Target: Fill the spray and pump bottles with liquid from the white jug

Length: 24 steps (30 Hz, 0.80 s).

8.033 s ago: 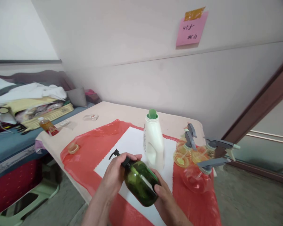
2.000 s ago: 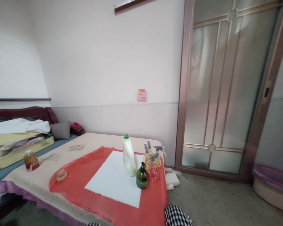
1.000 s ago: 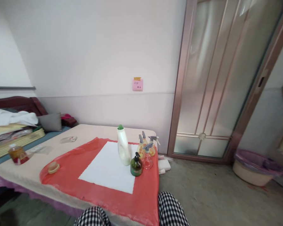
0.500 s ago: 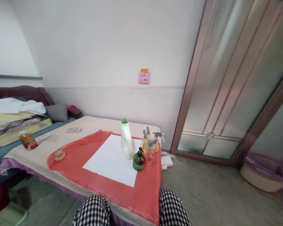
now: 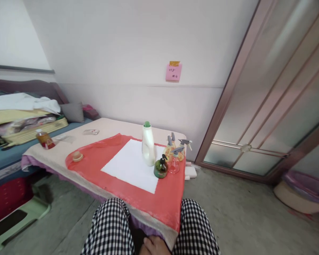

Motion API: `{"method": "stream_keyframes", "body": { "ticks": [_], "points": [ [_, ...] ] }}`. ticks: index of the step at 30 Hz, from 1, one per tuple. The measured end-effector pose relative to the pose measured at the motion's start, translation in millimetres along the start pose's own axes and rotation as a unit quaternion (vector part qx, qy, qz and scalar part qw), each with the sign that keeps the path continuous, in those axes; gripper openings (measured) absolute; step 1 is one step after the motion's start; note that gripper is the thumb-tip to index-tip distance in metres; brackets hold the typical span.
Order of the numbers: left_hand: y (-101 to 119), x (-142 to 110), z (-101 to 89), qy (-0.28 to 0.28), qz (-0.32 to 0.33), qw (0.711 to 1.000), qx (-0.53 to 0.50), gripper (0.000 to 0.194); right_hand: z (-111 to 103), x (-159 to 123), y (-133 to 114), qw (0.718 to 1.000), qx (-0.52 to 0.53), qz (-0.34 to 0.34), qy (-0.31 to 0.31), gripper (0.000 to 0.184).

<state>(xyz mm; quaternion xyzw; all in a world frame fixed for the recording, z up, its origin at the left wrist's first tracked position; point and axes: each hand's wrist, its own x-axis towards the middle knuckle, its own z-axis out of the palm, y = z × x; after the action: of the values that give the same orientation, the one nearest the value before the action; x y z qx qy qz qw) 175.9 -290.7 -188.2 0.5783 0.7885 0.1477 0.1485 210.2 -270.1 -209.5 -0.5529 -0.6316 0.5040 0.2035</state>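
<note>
My right hand (image 5: 158, 245) lies in my lap at the bottom edge, its fingers pressed together over my left hand (image 5: 144, 250). Most of the left hand's fingers are hidden. No object shows in either hand. Beyond them, a white sheet (image 5: 127, 164) lies on red plastic film (image 5: 138, 198) at the table corner. On the sheet stands a tall pale bottle (image 5: 148, 150) with a green top. Beside it are a dark green pump bottle (image 5: 161, 167), a pink-tinted spray bottle (image 5: 173, 163) and several yellowish spray bottles (image 5: 168, 152) with grey trigger heads.
A beige round object (image 5: 77, 156) sits on the film's left part. Farther left are an amber bottle (image 5: 44, 139) and a clear packet (image 5: 90, 132). My checked knees flank the table corner. A green stool (image 5: 23, 219) stands lower left, a lined tub (image 5: 300, 193) at right.
My hands have come into view at the bottom, together between my knees. The camera view has shifted, so the table appears higher and farther right. The bottles keep their places on the table.
</note>
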Motion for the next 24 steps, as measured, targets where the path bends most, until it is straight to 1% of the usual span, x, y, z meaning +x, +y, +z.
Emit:
{"method": "stream_keyframes", "body": {
  "ticks": [4, 8, 11, 14, 19, 24],
  "points": [
    [-15, 3, -2.4, -0.040, 0.007, 0.999, -0.029, 0.033, 1, -4, 4, 1.000, 0.002, 0.004, 0.001, 0.031],
    [-38, 14, -16.2, -0.073, 0.014, 0.995, -0.061, 0.033, 3, -3, 3, 1.000, 0.002, 0.004, 0.004, 0.030],
    [-51, 23, -25.4, -0.090, 0.020, 0.992, -0.080, 0.032, 3, -2, 2, 1.000, 0.000, 0.006, 0.005, 0.031],
    [-54, 28, -28.4, -0.099, 0.019, 0.991, -0.091, 0.032, 3, -2, 1, 1.000, -0.002, 0.009, 0.008, 0.032],
    [-50, 29, -26.5, -0.111, 0.022, 0.989, -0.100, 0.032, 1, -3, -1, 1.000, -0.006, 0.016, 0.020, 0.038],
    [-50, 30, -27.4, -0.118, 0.029, 0.988, -0.100, 0.032, 1, -3, -1, 1.000, -0.009, 0.013, 0.022, 0.037]
  ]
}}
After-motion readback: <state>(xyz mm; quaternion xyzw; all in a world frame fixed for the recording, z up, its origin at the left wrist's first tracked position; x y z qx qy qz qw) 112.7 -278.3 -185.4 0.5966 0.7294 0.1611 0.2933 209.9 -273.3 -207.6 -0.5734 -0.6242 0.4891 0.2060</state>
